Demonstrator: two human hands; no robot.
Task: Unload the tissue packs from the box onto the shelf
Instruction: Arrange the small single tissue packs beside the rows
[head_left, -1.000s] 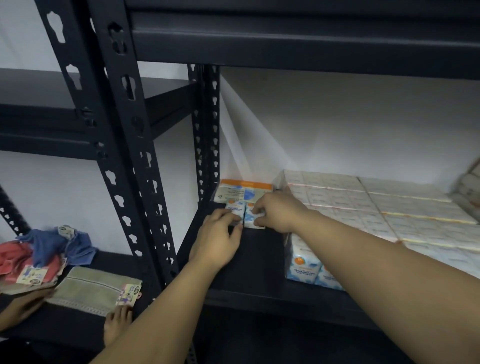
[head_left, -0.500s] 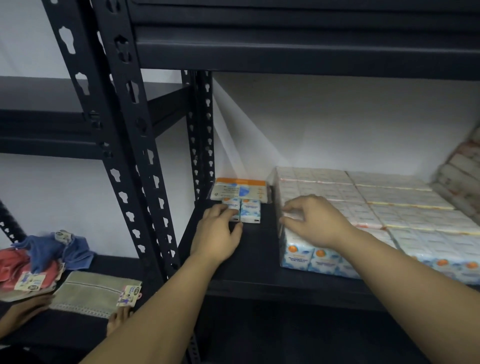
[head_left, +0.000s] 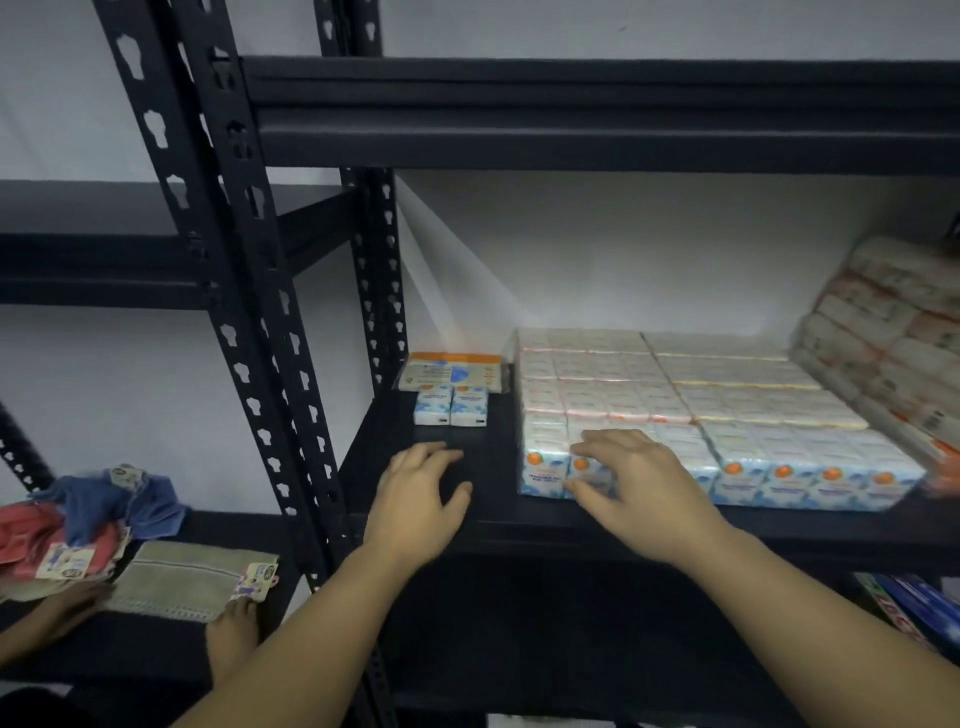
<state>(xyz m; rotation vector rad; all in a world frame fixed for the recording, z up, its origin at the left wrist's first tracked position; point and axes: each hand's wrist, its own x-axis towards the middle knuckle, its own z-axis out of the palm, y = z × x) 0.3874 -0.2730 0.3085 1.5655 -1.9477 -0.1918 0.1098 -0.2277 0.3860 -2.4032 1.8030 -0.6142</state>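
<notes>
Two small blue-and-white tissue packs stand side by side on the black shelf board, in front of a flat orange-edged pack. My left hand hovers over the bare shelf in front of them, fingers relaxed and holding nothing. To the right lies a large wrapped block of tissue packs. My right hand rests on that block's front left corner, fingers spread over its top and thumb against its front face. No box is in view.
More wrapped tissue bundles lean at the far right. A black perforated upright stands left of my hands. On the lower left shelf lie folded cloths and a beige towel, touched by another person's hands.
My left hand has drawn back from the two small packs toward the shelf's front. My right hand moved from those packs to the big block's front corner. The view tilted upward.
</notes>
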